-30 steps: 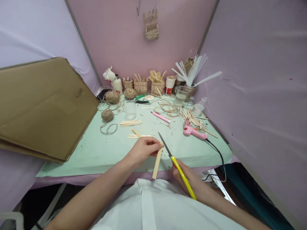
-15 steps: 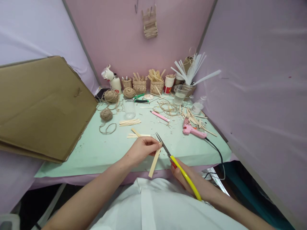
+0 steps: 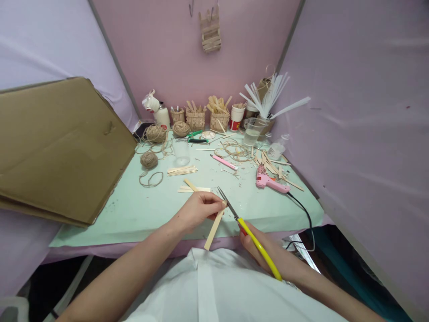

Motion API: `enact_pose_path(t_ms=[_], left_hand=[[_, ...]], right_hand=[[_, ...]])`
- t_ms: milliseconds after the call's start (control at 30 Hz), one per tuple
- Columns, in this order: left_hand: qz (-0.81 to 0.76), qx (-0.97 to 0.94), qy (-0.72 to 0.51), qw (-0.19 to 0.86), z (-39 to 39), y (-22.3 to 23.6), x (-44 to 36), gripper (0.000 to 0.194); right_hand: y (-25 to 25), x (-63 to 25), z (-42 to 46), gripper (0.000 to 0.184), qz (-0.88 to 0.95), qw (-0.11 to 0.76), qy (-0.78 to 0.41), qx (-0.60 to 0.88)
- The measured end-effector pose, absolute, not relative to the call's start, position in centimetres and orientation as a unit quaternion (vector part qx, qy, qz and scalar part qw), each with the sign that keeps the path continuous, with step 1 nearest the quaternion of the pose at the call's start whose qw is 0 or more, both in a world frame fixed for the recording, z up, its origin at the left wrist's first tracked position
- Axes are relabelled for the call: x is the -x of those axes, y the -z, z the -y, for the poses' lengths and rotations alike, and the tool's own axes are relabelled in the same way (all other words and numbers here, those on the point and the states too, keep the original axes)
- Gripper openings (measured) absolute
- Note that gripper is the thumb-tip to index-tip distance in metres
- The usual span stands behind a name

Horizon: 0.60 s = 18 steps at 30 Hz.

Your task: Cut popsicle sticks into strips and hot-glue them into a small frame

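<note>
Between the thumb and fingers of my left hand (image 3: 202, 208) is a flat wooden craft stick (image 3: 214, 230), its lower end pointing down toward my lap. My right hand (image 3: 254, 243) is closed around scissors (image 3: 256, 245) with a long yellow handle. The metal blades point up and left, close beside my left fingertips at the stick's upper end. Whether the blades touch the stick I cannot tell. Just beyond my left hand, a small group of pale sticks (image 3: 192, 189) lies on the table, with a yellower stick (image 3: 190, 184) crossing it.
A pink glue gun (image 3: 271, 182) with a black cord lies right, beside scattered wood strips (image 3: 268, 163). A pink craft knife (image 3: 224, 162), a clear cup (image 3: 181, 153) and twine balls (image 3: 149, 159) are farther back. Large cardboard (image 3: 63, 152) leans at left. Stick-filled baskets (image 3: 219, 121) line the back.
The stick's lower end has swung slightly left, toward my lap. Both hands and the scissors stay in nearly the same place.
</note>
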<state>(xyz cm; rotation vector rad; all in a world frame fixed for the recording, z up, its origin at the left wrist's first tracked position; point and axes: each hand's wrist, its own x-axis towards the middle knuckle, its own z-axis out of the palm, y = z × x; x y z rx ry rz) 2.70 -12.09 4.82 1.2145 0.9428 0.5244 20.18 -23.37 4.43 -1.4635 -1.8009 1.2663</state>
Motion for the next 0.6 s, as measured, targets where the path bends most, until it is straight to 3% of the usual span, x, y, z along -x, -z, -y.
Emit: enact_pose_path(t_ms=[600], left_hand=[[-0.420, -0.545, -0.207, 0.696, 11.94, -5.03, -2.65, 0.021]], right_hand=[[-3.91, -20.45, 23.34, 0.029, 0.656, 0.253, -0.470, 0.534]])
